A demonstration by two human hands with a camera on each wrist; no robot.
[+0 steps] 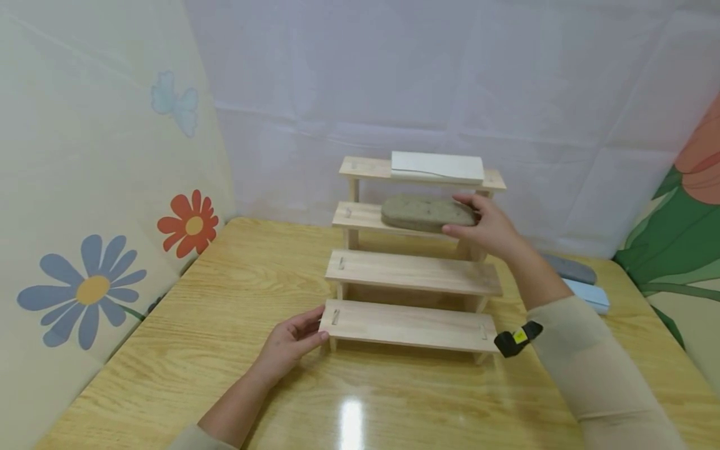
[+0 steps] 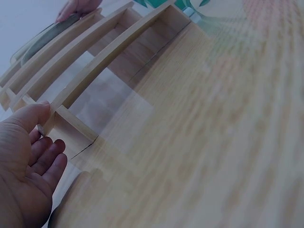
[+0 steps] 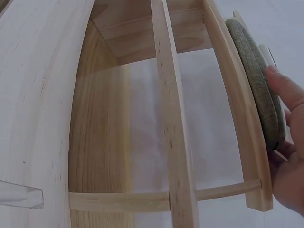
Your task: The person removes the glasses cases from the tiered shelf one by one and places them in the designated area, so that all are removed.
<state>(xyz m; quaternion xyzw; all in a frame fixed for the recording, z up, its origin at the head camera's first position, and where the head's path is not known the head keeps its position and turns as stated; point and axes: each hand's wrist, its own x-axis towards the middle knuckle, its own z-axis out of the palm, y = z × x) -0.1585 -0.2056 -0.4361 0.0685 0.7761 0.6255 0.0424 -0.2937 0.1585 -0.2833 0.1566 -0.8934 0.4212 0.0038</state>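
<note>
A four-tier wooden step rack (image 1: 413, 273) stands on the table. On its second tier from the top lies a grey-green fabric glasses case (image 1: 422, 212), long with rounded ends. My right hand (image 1: 486, 226) grips the right end of this case between thumb and fingers; the right wrist view shows the case (image 3: 254, 80) along the tier's board. At the lowest tier's left end, my left hand (image 1: 289, 344) pinches the board's corner. In the left wrist view, the left hand (image 2: 28, 156) has its thumb on the board's edge and its other fingers loosely bent.
On the top tier rests a white, flat-sided case (image 1: 437, 166). To the right of the rack, partly behind the right arm, lie a dark grey case (image 1: 570, 269) and a light blue case (image 1: 590, 295). Behind the wooden table (image 1: 253, 269) hangs a pale cloth (image 1: 337, 75).
</note>
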